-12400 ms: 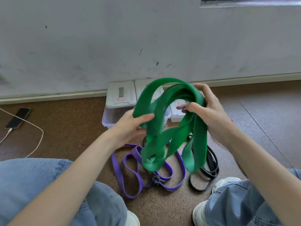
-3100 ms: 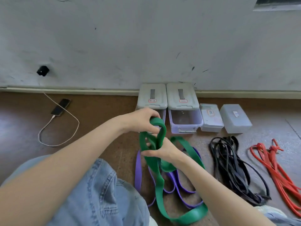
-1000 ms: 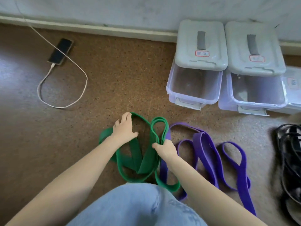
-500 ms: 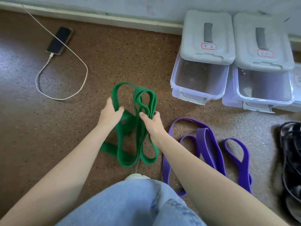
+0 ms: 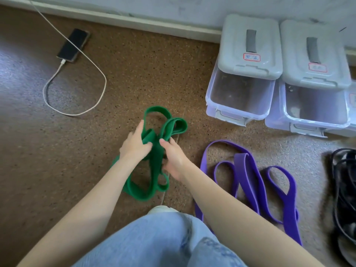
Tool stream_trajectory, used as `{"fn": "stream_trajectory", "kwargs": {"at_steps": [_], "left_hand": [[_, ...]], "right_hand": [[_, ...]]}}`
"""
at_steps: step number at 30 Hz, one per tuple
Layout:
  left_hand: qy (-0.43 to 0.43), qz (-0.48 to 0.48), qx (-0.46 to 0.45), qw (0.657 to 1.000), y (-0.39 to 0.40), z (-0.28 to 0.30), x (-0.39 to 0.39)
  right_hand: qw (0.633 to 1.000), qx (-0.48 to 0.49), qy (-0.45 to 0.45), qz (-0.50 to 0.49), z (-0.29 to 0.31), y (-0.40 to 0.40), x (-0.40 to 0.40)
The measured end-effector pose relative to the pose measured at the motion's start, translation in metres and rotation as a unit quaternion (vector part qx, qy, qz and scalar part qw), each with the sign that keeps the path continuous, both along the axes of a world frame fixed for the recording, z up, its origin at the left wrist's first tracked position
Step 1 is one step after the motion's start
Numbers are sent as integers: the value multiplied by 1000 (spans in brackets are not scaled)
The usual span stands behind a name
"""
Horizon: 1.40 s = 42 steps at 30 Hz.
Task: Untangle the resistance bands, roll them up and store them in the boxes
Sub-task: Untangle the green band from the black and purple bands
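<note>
Both clamped on the green resistance band (image 5: 156,157): left hand (image 5: 134,145) and right hand (image 5: 173,155), mid-floor, near two open storage boxes (image 5: 238,112).

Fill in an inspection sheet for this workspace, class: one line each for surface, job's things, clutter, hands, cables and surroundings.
Surface: brown speckled floor.
Job's things: wide green rubber resistance band, bunched in loops, held above the floor; purple rubber band loose on the floor; black bands piled at the right edge; two clear plastic boxes with grey lids, left box, right box, lids slid back, nothing seen inside.
Clutter: nothing seen.
Hands: left hand and right hand both grip the green band.
Cables: white charging cable plugged into a black phone.
Surroundings: pale wall and skirting board; blue jeans knee.
</note>
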State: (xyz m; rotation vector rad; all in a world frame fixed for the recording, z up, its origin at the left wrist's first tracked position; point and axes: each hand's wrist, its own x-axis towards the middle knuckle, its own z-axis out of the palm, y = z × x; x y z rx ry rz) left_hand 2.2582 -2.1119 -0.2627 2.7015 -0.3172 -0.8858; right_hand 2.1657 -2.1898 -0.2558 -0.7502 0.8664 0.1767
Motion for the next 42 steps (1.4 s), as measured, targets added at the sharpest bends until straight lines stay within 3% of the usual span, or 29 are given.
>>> {"fn": "stream_trajectory", "kwargs": {"at_steps": [2,3,5,7,10,13,16,19,22,25,27,29,30,33,35,39,42], "left_hand": [[-21,16,49,998,3,5,10],[-36,2,86,996,4,6,8],[-102,-37,98,989,2,8,-7],[-168,-89,32,981,-3,7,-26],[-211,-209,-18,955,-15,4,-50],[-216,-244,-60,944,-27,5,-64],[-185,-269,-124,937,-41,7,-81],[-66,-287,-137,946,-59,4,-109],[53,-285,-46,956,-76,-5,-133],[46,-262,-23,964,-87,-11,-143],[-19,-259,23,965,-89,-14,-143],[-40,-255,61,964,-87,-15,-142],[-20,-250,58,966,-87,-16,-143],[63,-268,-2,961,-97,-15,-160],[122,-264,-47,955,-108,-13,-174],[262,-164,-161,937,-134,-8,-192],[370,-55,-264,889,-149,0,-189]], "right_hand": [[1000,-14,-4,16,0,2,4],[993,-92,23,63,-1,0,5],[938,-273,108,183,-7,-7,3],[890,-359,146,239,-10,-17,-8],[871,-414,146,221,-3,-29,-28],[877,-428,159,150,3,-41,-53],[876,-449,157,78,8,-60,-94],[849,-500,173,20,12,-87,-140],[787,-573,223,53,9,-112,-187],[715,-610,315,131,3,-133,-225],[731,-546,371,174,1,-143,-243],[792,-459,357,185,-5,-146,-253],[808,-439,338,201,-9,-145,-256],[789,-458,309,267,-20,-137,-254],[806,-470,283,225,-26,-130,-250],[834,-487,230,121,-26,-132,-247],[819,-529,218,48,-19,-155,-250]]}}
